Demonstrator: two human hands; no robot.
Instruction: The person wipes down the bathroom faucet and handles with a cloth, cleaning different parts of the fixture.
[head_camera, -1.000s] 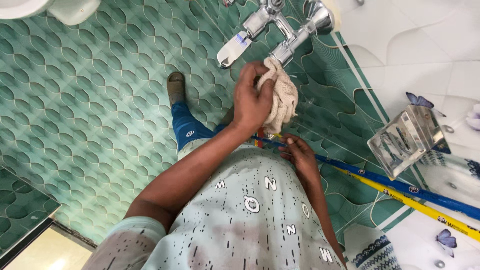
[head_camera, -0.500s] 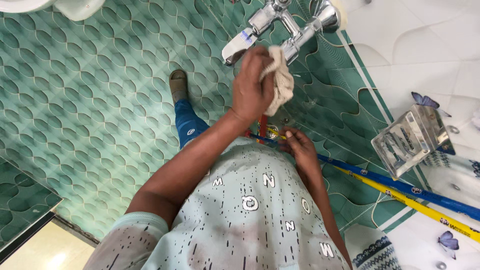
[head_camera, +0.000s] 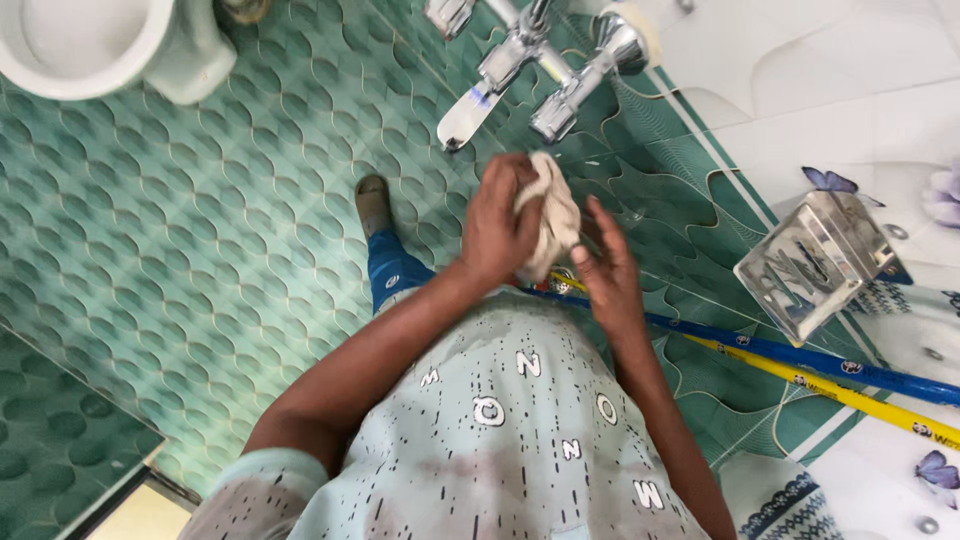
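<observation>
Just below the tap (head_camera: 520, 65), the left hand (head_camera: 497, 225) has its fingers clamped round a cream cloth (head_camera: 552, 215), bunched against the palm. The right hand (head_camera: 605, 270) sits beside it, fingers spread and straight, their tips touching the cloth's far side, gripping nothing. Beyond the right fingers lie a blue handle (head_camera: 800, 357) and a yellow handle (head_camera: 850, 400). Judged from here, both hands should press the cloth evenly, keeping the wad tight
</observation>
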